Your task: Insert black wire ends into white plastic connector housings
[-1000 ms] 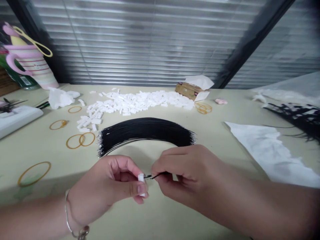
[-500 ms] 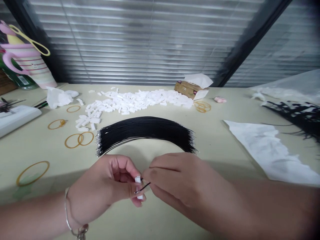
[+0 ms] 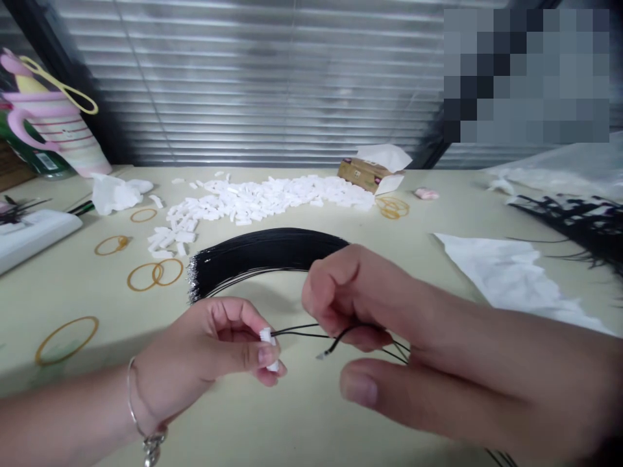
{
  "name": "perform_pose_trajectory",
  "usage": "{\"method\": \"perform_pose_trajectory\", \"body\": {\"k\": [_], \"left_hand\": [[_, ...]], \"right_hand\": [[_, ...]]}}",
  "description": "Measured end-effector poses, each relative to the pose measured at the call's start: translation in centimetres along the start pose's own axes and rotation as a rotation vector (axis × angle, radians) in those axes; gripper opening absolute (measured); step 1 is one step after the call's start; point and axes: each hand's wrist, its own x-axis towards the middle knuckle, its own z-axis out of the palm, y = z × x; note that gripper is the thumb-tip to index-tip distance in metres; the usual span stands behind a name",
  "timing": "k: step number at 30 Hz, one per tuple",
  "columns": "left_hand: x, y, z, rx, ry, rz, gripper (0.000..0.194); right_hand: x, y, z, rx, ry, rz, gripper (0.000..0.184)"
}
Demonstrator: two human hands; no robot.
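Observation:
A small white connector housing (image 3: 269, 350) is pinched between the thumb and fingers of my left hand (image 3: 228, 344). Two black wires (image 3: 296, 329) come out of its right side and run toward my right hand (image 3: 389, 311). There, the curled fingers carry a loose black wire (image 3: 348, 329), whose silvery crimped terminal (image 3: 321, 355) points left in the air. The right thumb stands apart below those fingers. Behind both hands lies a curved bundle of black wires (image 3: 263, 250) with metal tips; my right hand covers its right end.
A pile of white connector housings (image 3: 263, 194) spreads across the back of the table. Rubber bands (image 3: 143, 275) lie on the left. At the right are a white sheet (image 3: 506, 272) and more black wires (image 3: 574, 224). A tissue pack (image 3: 365, 174) and a pink cup (image 3: 63, 130) stand behind.
My right hand has moved right and up from the housing, and its thumb has parted from the fingers. Wires now show stretched between the hands; the loose terminal has moved away from the housing.

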Motion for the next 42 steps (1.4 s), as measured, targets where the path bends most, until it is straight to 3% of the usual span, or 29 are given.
{"method": "perform_pose_trajectory", "body": {"k": [1, 4, 7, 11, 19, 26, 32, 38, 42], "left_hand": [[0.0, -0.1, -0.1, -0.008, -0.010, 0.006, 0.018], [0.2, -0.4, -0.3, -0.033, -0.040, 0.026, 0.018], [0.3, -0.7, -0.4, -0.055, -0.039, 0.050, 0.018], [0.2, -1.0, -0.3, -0.036, -0.044, 0.064, 0.015], [0.3, -1.2, -0.7, 0.017, -0.077, 0.053, 0.015], [0.1, -0.5, -0.1, 0.040, -0.029, 0.008, 0.018], [0.0, -0.4, -0.1, 0.032, -0.039, 0.008, 0.019], [0.1, -0.7, -0.4, -0.004, -0.058, 0.006, 0.019], [-0.1, -0.4, -0.2, 0.001, -0.054, -0.019, 0.019]], "right_hand": [[0.2, 0.2, 0.1, 0.067, -0.004, -0.001, 0.003], [0.9, 1.0, 0.3, 0.164, 0.131, -0.008, 0.011], [1.3, 1.6, 0.7, 0.067, 0.242, 0.005, 0.011], [1.5, 2.1, 1.7, -0.134, 0.202, 0.080, 0.017], [1.2, 2.4, 2.3, -0.083, 0.136, 0.057, 0.017], [1.5, 2.3, 2.5, -0.092, 0.159, 0.076, 0.016], [1.1, 2.1, 2.3, -0.264, 0.210, -0.115, 0.017], [0.6, 2.0, 1.9, -0.555, 0.148, -0.357, 0.028], [0.8, 1.9, 1.7, -0.597, 0.088, -0.377, 0.031]]}}
